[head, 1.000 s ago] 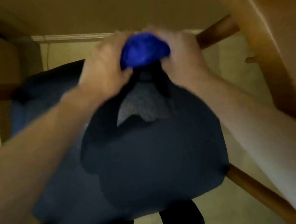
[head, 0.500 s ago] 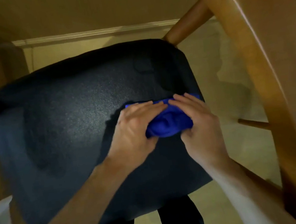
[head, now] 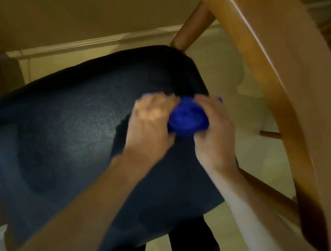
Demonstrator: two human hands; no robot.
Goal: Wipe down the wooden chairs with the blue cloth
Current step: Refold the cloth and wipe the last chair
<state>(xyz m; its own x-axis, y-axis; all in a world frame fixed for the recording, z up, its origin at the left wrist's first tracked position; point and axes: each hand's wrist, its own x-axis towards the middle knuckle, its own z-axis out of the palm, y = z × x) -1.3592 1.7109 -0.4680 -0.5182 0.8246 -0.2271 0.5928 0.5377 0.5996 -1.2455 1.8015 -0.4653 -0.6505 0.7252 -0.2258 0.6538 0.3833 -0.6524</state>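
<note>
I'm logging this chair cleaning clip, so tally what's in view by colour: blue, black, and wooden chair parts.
Blue: 1, the blue cloth
Black: 1, the seat cushion
Wood: 1, the chair frame
Total: 3
Both hands, left hand and right hand, grip the cloth.

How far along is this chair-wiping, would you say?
Hard to call anything finished: no wiped patch shows on the wood. In hand: both the left hand and the right hand bunch the blue cloth over the dark seat, near its right edge; the picture is blurred with motion. Left: the curved wooden backrest and the rungs beside it, with no cloth on them now.
</note>
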